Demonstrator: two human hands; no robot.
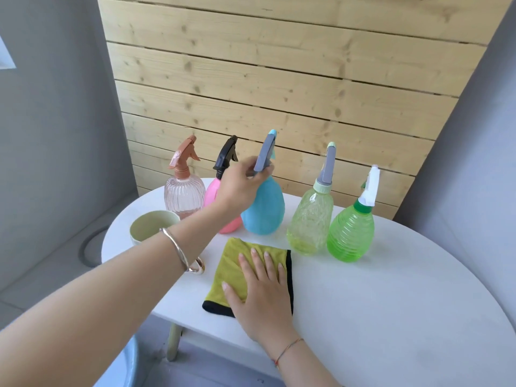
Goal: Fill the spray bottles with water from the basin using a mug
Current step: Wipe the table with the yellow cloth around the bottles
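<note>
Several spray bottles stand in a row on the white table (391, 317): a clear pink ribbed one (183, 198), a pink one with a black head (212, 191), a blue one (265, 210), a pale yellow-green one (311, 222) and a green one (350, 236). My left hand (241, 184) reaches over the pink bottle and pinches the grey spray head of the blue bottle at its neck. My right hand (262, 289) lies flat on a yellow cloth (237, 263) in front of the bottles. A pale green mug (152, 226) with a gold handle stands at the left, partly behind my forearm.
A wooden plank wall rises right behind the bottles. Grey walls flank it. A grey-blue rim (131, 361), perhaps the basin, shows below the table's left edge. The table's right half holds nothing in view.
</note>
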